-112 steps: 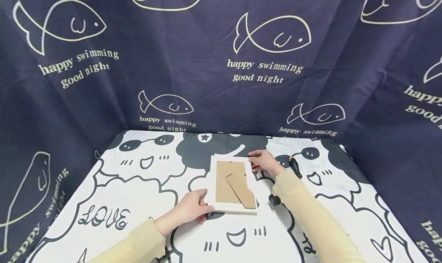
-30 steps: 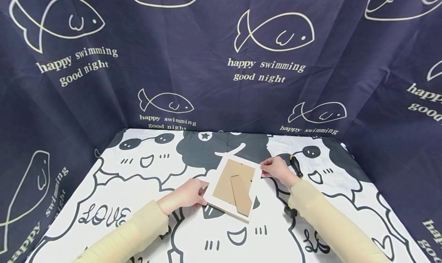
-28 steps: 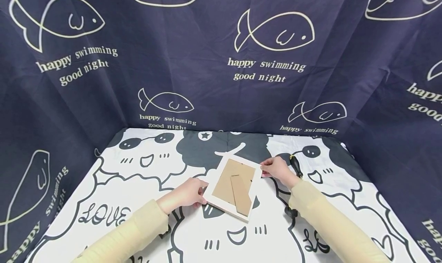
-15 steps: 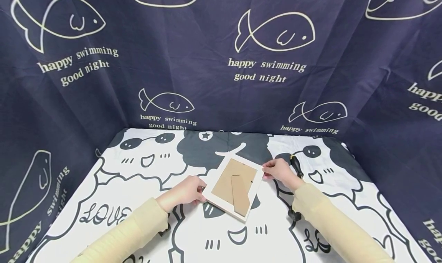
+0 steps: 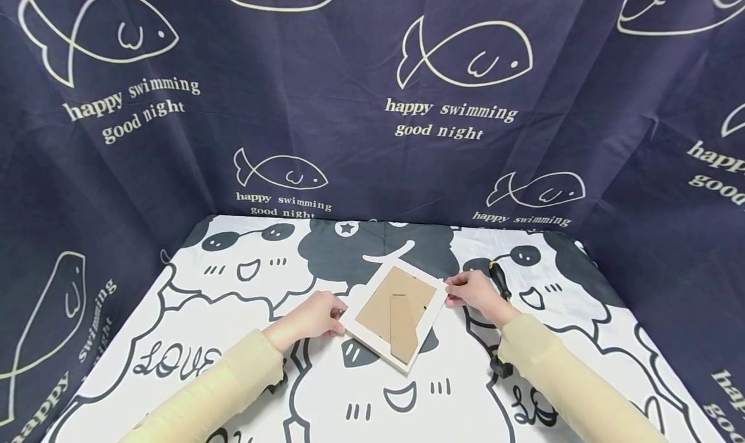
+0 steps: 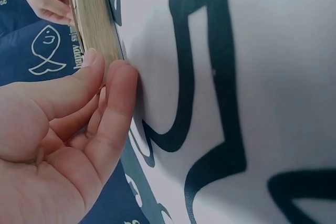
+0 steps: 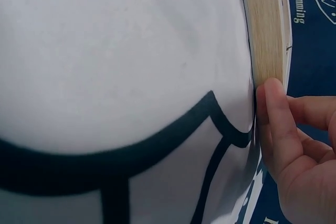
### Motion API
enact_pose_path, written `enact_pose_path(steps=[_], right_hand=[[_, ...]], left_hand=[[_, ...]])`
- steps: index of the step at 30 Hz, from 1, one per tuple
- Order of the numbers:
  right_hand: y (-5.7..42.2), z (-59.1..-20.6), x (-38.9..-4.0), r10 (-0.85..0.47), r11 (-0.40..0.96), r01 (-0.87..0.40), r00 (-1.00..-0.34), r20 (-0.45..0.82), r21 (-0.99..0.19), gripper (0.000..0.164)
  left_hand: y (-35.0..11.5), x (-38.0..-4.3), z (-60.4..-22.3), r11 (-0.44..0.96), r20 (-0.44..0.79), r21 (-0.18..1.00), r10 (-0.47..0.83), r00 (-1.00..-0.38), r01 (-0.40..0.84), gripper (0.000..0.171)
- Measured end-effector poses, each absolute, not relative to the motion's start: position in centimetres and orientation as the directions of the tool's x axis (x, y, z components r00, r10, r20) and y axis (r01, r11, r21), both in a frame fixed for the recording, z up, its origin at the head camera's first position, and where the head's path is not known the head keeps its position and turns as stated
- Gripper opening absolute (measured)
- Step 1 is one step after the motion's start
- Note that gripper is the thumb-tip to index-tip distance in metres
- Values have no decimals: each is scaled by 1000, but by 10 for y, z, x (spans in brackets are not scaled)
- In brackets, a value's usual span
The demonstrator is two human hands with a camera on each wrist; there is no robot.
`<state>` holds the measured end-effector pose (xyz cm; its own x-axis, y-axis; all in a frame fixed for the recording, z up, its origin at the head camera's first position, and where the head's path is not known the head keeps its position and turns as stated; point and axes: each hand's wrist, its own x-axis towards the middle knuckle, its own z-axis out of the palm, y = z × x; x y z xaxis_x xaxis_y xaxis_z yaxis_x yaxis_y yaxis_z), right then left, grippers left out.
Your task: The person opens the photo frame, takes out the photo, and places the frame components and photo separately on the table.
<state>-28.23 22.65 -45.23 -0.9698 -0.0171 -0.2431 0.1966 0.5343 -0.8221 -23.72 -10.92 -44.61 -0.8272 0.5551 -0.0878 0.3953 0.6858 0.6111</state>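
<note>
A white picture frame point(image 5: 370, 332) lies back side up on the patterned cloth, turned at an angle. Its brown backing board point(image 5: 378, 310) carries a folded cardboard stand leg point(image 5: 403, 330). At the left corner, my left hand point(image 5: 317, 315) pinches the frame between thumb and fingers; the left wrist view shows the pale wooden side edge point(image 6: 94, 19) there. My right hand point(image 5: 474, 292) holds the opposite corner, its fingertips on the wooden edge point(image 7: 265, 30) in the right wrist view. The front of the frame faces down and is hidden.
A black handle with a yellow end point(image 5: 498, 280), like a screwdriver's, lies just beyond my right wrist. A black device point(image 5: 500, 367) shows beside the right sleeve. Dark blue curtains point(image 5: 361, 94) with fish prints enclose the back and sides of the cloth-covered table point(image 5: 233, 313).
The picture frame has turned clockwise from nearly straight, a little more in the last second. My left hand has moved away from me with its corner, my right hand rightward and slightly nearer.
</note>
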Motion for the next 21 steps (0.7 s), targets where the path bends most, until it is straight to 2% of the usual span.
enact_pose_path(steps=[10,15,21], right_hand=[[229,-455,-278,3,537,218,-966,-257,-815,22],[232,-456,-278,5,556,220,-965,-261,-801,21],[234,-455,-275,-2,564,207,-968,-252,-800,22]], left_hand=[[-106,-238,-444,711,-78,586,528,-845,390,17],[-105,-239,-444,719,-94,599,501,-860,354,9],[-105,-241,-445,707,-92,626,487,-868,330,16]])
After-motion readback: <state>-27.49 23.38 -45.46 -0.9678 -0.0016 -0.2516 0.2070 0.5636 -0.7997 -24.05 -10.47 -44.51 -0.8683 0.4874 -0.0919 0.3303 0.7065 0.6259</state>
